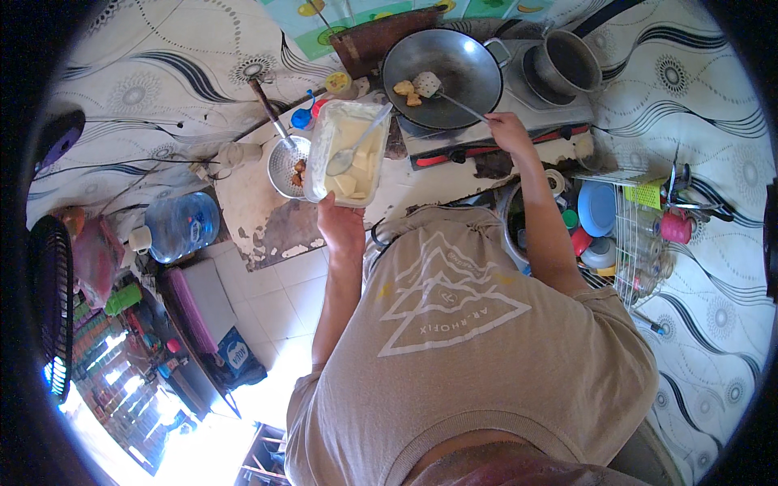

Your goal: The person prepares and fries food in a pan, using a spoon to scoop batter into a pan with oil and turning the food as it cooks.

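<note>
Two or three browned pieces lie in the dark wok, close against the slotted head of the spatula; we cannot count them surely. The right hand is closed around the spatula's thin handle, whose end we lose inside the fist. Nearer us, the left hand grips the near end of a white tub, its fingers mostly hidden beneath. Pale pieces sit inside, with a metal spoon lying among them. Just left, the tub covers part of a strainer holding brown bits. The wok hides its burner from us; right of it, a saucepan shows only a dim interior. Farther right, we can hardly separate the crowded things in the wire rack.
</note>
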